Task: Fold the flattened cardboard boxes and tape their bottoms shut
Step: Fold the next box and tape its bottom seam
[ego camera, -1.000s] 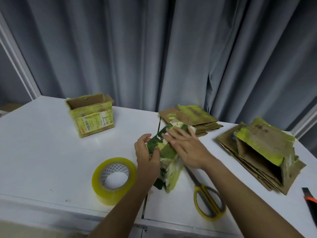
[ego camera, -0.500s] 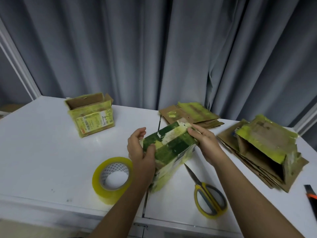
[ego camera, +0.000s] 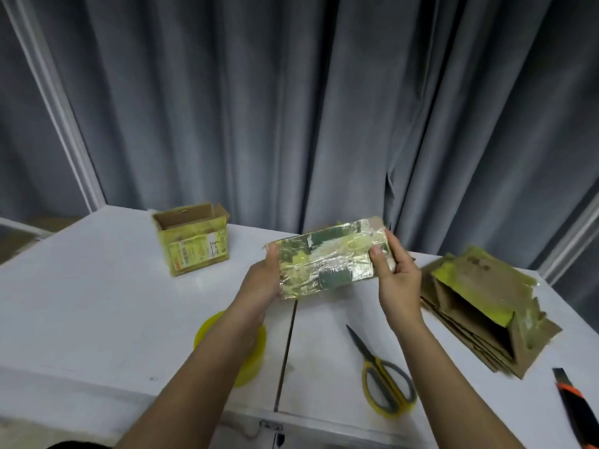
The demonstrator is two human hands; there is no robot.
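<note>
I hold a folded green and yellow cardboard box (ego camera: 327, 257) up above the white table (ego camera: 97, 303), its shiny taped face turned toward me. My left hand (ego camera: 262, 280) grips its left end and my right hand (ego camera: 393, 270) grips its right end. A roll of yellow tape (ego camera: 249, 358) lies on the table under my left forearm, partly hidden. A pile of flattened cardboard boxes (ego camera: 479, 306) lies at the right. One folded box (ego camera: 193, 243) stands open-topped at the back left.
Yellow-handled scissors (ego camera: 382, 377) lie near the front edge below my right arm. An orange and black utility knife (ego camera: 573, 406) sits at the far right edge. Grey curtains (ego camera: 291, 108) hang behind the table. A seam (ego camera: 287, 351) runs down the tabletop.
Both hands lifted the box off the table and tipped it so its taped face points at me. My right hand shifted from the top of the box to its right end.
</note>
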